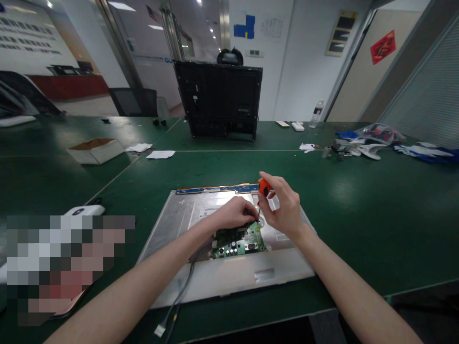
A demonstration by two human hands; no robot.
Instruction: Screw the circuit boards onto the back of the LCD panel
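The right hand (283,208) pinches a screwdriver (264,188) (orange handle), tip down on the board (239,242). The left hand (234,214) presses closed on that board, atop the panel (229,277) near the table's (358,200) front edge.

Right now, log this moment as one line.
right hand: holds orange screwdriver, tip down | left hand: on green circuit board | metal panel flat on green table

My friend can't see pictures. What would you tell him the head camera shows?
Two bare hands work on a green circuit board lying on a flat silver monitor back: the right hand holds an orange-handled screwdriver tip down, and the left hand rests on the board. All of it sits on a green table, with a black panel standing behind.
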